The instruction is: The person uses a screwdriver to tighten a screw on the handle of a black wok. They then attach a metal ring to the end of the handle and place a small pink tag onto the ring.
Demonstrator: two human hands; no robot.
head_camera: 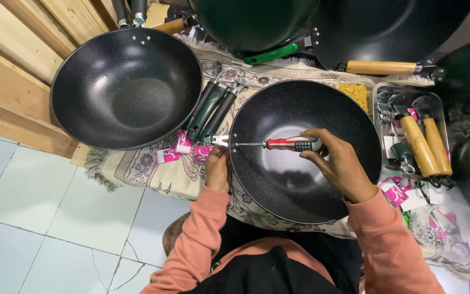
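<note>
1. Small pink tags [183, 142] are lying on the patterned cloth [137, 166] just left of the near wok [305, 179], beside the dark loose handles [208, 111] that are resting between the two woks; more pink tags [395, 190] are sitting at the right, just below the metal tray [436, 106]; the print on them is too small to tell.
2. A clear square box of yellow bits [356, 93] is standing just beyond the near wok's rim, touching the tray's left side; the tray is holding two wooden handles [428, 144] lying side by side.
3. The right hand [339, 163] is hovering over the near wok's bowl, closed around the screwdriver [278, 144] at its red and black grip; the tool is lying just under the fingertips, toward the far side of the hand.
4. The screwdriver's long axis is running nearly level across the view; its metal shaft is pointing left, with the tip meeting the wok's left rim where a metal bracket [220, 140] is sitting.
5. The left hand [217, 169] is curling closed just outside that rim, pinching at the bracket; whether the fingers fully grip it I cannot tell.
6. A second empty wok [126, 87] is resting at the far left, half on wooden planks [12, 60]; the cloth is lying on a pale tiled floor [55, 218].
</note>
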